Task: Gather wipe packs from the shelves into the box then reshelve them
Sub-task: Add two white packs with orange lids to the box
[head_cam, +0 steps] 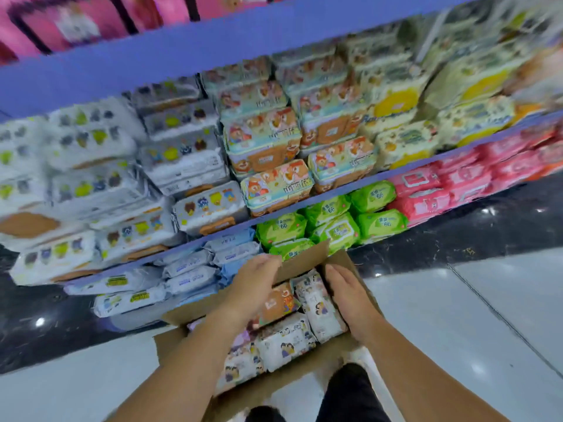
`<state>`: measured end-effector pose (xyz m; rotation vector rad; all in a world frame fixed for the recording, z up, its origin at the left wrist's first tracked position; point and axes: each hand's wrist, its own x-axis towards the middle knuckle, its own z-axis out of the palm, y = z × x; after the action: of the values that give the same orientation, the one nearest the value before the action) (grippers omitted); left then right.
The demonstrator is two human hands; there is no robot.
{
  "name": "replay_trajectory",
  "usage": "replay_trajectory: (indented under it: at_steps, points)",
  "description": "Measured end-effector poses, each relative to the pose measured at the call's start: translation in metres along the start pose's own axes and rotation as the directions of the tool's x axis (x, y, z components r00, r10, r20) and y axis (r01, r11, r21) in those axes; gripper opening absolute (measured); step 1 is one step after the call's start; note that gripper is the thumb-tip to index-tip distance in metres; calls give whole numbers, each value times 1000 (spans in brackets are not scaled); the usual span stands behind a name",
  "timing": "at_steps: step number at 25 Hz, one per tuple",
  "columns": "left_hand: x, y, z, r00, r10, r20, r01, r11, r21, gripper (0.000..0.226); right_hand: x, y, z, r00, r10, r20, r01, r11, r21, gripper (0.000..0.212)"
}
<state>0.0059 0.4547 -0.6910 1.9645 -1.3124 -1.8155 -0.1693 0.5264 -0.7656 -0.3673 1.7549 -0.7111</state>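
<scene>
below the shelves (332,194), on the floor (487,315): cardboard box (172,341), open, wipe packs (286,341) filling it; left hand (254,281) at far flap (304,258), fingers (271,261) loosely bent, grip cannot be told; right hand (347,295) inside its right side, fingers straight, together

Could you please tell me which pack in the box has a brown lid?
The colourful pack beside the left hand; the other packs there show no brown lid.

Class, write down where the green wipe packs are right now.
In the head view, the green wipe packs sit right of centre under the purple shelf edge, between pale blue packs and pink packs, just beyond the cardboard box.
</scene>
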Motion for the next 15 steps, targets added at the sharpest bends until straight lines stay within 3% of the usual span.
replay_trajectory:
  at_steps: [6,9,12,15]
  points:
    - [-111,119,-1,988,154,21,-155,988,23,37,-139,-96,-83,977,-206,-63,211,973,90,47]
    - [-151,183,33,957,288,21,-288,956,44,52,-186,-129,-143,958,-270,-98,279,955,101,59]
    - [-183,240,87,909,417,25,-417,906,73,50,-206,-151,-214,928,-346,-138,363,923,128,74]
    - [-203,295,156,881,472,27,-473,881,34,50,-216,-171,-297,906,-399,-141,416,900,133,45]
